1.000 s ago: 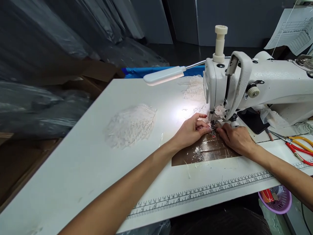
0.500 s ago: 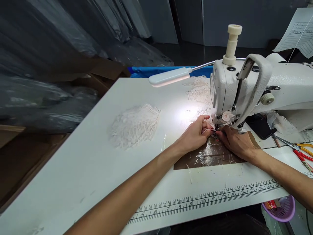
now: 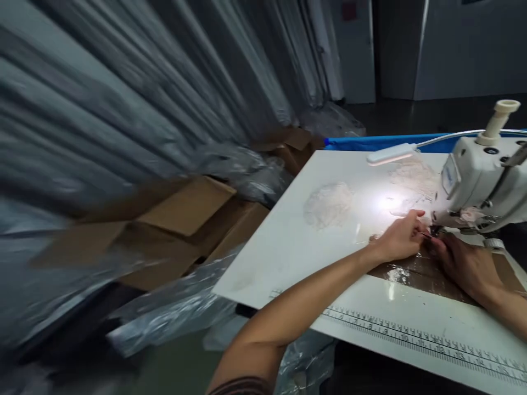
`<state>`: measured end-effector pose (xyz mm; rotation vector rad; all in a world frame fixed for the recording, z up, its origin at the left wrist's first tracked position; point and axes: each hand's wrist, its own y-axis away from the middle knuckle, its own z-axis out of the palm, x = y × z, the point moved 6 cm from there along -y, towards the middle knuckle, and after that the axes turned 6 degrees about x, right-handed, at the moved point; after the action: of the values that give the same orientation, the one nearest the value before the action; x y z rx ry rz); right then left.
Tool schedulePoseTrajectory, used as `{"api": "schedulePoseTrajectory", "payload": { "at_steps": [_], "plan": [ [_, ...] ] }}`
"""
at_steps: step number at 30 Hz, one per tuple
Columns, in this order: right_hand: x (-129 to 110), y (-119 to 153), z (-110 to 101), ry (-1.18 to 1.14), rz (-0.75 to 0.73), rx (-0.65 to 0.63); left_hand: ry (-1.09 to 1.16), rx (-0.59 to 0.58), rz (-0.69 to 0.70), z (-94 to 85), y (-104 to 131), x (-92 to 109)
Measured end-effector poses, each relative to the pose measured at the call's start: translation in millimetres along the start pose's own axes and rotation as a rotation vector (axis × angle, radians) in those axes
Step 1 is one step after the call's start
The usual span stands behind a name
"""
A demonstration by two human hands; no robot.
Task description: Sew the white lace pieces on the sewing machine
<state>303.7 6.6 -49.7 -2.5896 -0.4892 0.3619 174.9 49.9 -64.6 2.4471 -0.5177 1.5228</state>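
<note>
At the white sewing machine (image 3: 469, 175), both hands meet just beside the presser foot. My left hand (image 3: 403, 236) is closed, its thumb and fingers pinched at the foot's left side. A thin dark sliver shows at the fingertips, too small to name. My right hand (image 3: 471, 269) is closed low in front of the foot, its fingertips against the same spot; what they hold is hidden. Under the hands lies a shiny brown sheet (image 3: 407, 274). White lace pieces (image 3: 414, 175) lie behind my left hand, and another lace piece (image 3: 329, 206) lies farther left.
A lit white lamp (image 3: 391, 154) hangs over the white table (image 3: 280, 247). Ruler markings (image 3: 395, 332) run along its front edge. Left of the table are open cardboard boxes (image 3: 185, 208) and clear plastic wrap (image 3: 177, 307). Grey plastic-like sheeting (image 3: 144, 82) hangs behind.
The view has swung left, so the machine and hands appear farther right and more boxes show. The hands keep their place by the presser foot.
</note>
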Motion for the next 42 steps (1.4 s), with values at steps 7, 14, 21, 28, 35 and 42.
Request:
{"api": "schedulePoseTrajectory", "payload": {
  "at_steps": [7,14,21,28,35,42],
  "plan": [
    [2,21,-23,-0.027,-0.228,0.167,-0.059,0.083,0.073,-3.7,8,12],
    [37,29,-48,0.198,-0.119,0.176,-0.258,-0.039,0.281,-18.9,19,37],
    [32,15,-36,-0.136,-0.002,-0.032,-0.588,-0.147,0.642,-17.9,25,30],
    [17,2,-17,-0.241,0.170,-0.218,-0.522,-0.055,0.735,-6.4,18,24],
    [17,7,-16,-0.255,0.128,-0.178,-0.483,0.102,0.753,-10.9,17,32],
    [17,9,-14,-0.280,0.100,-0.179,-0.550,0.022,0.708,-2.9,17,22]
  ]
}}
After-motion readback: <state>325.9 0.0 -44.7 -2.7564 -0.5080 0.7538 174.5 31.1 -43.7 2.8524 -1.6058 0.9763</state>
